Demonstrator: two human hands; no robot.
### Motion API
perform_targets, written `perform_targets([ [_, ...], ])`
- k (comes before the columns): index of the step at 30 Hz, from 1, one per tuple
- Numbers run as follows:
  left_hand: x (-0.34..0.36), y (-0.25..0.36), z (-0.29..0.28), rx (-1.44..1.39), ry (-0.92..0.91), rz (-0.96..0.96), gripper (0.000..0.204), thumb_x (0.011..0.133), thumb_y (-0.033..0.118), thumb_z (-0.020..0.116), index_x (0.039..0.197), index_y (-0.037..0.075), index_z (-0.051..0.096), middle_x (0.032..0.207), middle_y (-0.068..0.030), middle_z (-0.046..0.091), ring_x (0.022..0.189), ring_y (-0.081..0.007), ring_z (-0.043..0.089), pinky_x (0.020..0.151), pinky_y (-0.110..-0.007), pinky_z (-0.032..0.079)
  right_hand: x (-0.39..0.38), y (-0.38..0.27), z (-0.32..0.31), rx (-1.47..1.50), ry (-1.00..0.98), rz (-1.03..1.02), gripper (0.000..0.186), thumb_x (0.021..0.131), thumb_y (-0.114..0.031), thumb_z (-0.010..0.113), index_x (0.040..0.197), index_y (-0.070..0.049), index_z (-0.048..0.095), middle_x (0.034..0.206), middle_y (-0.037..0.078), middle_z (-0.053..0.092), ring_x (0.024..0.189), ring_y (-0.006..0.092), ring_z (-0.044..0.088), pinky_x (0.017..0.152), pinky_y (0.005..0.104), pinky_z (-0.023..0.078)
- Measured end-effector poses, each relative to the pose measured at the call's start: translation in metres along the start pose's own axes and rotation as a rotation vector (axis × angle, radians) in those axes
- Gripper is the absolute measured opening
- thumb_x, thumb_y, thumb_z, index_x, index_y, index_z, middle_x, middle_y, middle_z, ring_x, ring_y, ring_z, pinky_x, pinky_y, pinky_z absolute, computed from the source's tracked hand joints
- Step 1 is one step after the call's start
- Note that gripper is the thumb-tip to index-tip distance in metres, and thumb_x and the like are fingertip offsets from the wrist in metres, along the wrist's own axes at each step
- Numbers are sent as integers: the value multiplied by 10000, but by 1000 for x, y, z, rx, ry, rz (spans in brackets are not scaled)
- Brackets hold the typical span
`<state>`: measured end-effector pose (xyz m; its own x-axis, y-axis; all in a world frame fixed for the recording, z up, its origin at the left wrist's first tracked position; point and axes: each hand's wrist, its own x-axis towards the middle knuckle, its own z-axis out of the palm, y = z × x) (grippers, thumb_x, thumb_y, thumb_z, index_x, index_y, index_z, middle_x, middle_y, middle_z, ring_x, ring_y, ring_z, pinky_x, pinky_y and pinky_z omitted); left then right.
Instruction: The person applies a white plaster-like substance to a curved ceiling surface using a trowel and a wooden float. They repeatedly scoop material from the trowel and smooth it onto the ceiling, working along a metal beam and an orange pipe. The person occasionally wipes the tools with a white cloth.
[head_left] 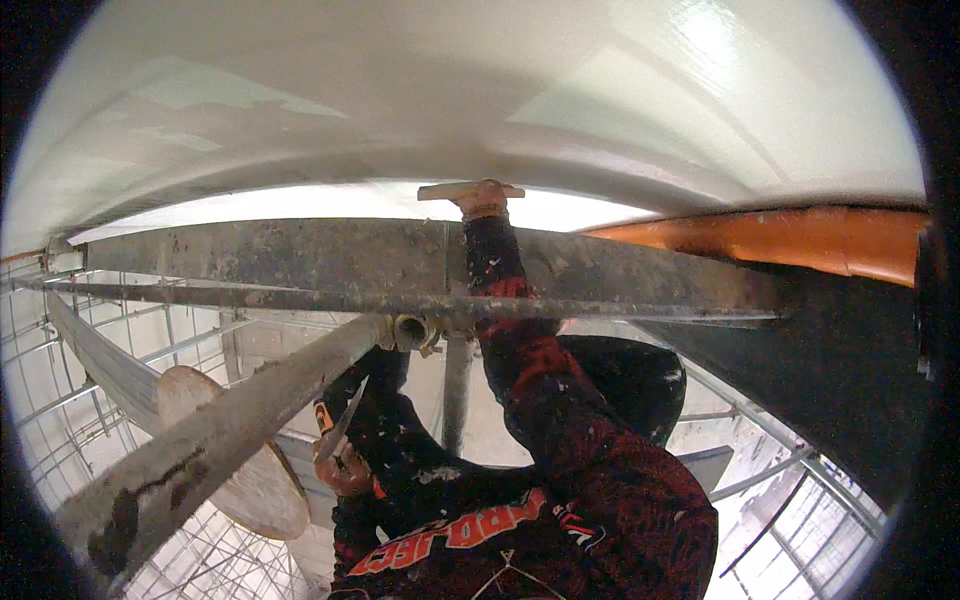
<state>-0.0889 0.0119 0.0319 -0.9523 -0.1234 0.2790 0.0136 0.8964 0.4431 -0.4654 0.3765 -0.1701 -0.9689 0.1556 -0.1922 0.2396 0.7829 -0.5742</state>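
My right hand (485, 199) is raised at the full stretch of my arm, above the far side of a plank. Its fingers are closed round a long, pale, flat-edged tool (447, 191), which lies crosswise close to the white curved surface (420, 90); whether it touches that surface I cannot tell. Low at the left, near my body, my left hand (343, 470) is closed on a thin-bladed metal tool (352, 408) whose blade points upward. An orange and black part (323, 416) shows beside that blade.
A mottled plank (300, 258) crosses in front of me, with a thin scaffold rail (250, 297) along it. A thick scaffold tube (230, 440) runs to a coupler (412, 330). Behind that tube is a round board (270, 490). Orange sheeting (800, 243) lies at the right.
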Motion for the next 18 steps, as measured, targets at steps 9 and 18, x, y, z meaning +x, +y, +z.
perform_targets([
  [9, 8, 20, -22, 17, -7, -70, 330, 869, 296, 533, 876, -29, 593, 779, -181, 575, 718, -358, 560, 634, -421, 443, -17, -97, -60, 55, -401, 222, 870, 680, -670, 564, 1371, -223, 283, 1423, 72, 267, 1318, 349, 217, 979, 690, 157],
  [18, 35, 57, -25, -176, -44, -69, 359, 873, 302, 522, 883, -51, 585, 782, -201, 576, 720, -369, 566, 610, -421, 437, -7, -54, 7, 85, 34, 159, 569, 754, -502, 590, 1185, -143, 491, 1198, 138, 481, 1196, 335, 397, 1006, 541, 283],
])
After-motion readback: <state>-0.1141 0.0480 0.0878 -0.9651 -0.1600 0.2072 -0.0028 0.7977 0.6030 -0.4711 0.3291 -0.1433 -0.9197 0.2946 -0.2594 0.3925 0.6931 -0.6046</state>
